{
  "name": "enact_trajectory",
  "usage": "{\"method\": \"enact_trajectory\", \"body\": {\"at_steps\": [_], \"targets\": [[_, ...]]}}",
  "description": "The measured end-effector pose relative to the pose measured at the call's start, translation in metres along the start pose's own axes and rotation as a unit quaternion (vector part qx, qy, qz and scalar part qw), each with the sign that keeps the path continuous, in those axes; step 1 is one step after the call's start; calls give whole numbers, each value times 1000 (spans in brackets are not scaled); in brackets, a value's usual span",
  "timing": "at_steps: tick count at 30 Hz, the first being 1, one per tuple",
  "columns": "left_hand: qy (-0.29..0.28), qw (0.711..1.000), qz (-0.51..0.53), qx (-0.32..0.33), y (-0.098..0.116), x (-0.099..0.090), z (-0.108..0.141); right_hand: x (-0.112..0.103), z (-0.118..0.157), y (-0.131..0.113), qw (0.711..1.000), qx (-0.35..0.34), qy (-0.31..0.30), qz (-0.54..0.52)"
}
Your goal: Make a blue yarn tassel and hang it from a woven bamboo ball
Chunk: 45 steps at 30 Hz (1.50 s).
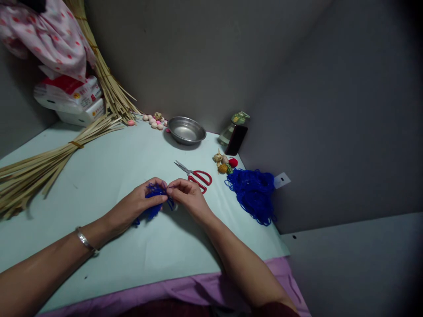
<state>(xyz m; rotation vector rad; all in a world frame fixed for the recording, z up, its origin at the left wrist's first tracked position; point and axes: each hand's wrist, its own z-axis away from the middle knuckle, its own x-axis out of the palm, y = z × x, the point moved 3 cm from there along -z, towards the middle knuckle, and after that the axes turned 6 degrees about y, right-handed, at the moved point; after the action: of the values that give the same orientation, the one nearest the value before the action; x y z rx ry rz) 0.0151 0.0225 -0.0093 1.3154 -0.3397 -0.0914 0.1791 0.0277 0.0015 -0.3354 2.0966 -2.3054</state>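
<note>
A small bundle of blue yarn point(152, 208) is held over the pale table, with loose ends hanging below. My left hand point(145, 200) is closed round it, thumb on top, and a silver bracelet circles that wrist. The fingertips of my right hand point(187, 193) are pinched together at the right side of the bundle, touching its strands; what exactly they pinch is too small to tell. Just beyond the right hand lie red-handled scissors point(194, 175), blades partly apart and pointing to the upper left. A larger heap of blue yarn point(253, 193) rests at the table's right edge.
Behind stand a metal bowl point(187, 130), a pump bottle point(227, 133) and a dark phone point(236, 140). Small pale balls point(154, 121) lie beside the bowl. Dried straw bundles point(74, 147) and tissue packs point(81, 101) are at left. Grey partitions point(205, 57) border the table point(109, 176).
</note>
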Motion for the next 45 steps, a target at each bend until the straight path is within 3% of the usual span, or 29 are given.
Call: {"method": "enact_trajectory", "body": {"at_steps": [8,15,28,35,41,45], "targets": [[25,1000,1,-19,5,1,1,-5,0,-7,998,-30,26,45],[68,997,18,11,12,2,0,0,3,1,992,-3,-71,101],[50,998,-25,-10,5,-2,0,-3,-1,-1,996,-54,18,70],[67,997,15,-20,6,0,1,-3,0,-1,997,-55,15,61],[88,995,41,-17,12,-2,1,-1,0,9,995,5,-59,79],[86,996,25,-10,10,-3,0,-9,-2,3,994,-20,-1,104]]}}
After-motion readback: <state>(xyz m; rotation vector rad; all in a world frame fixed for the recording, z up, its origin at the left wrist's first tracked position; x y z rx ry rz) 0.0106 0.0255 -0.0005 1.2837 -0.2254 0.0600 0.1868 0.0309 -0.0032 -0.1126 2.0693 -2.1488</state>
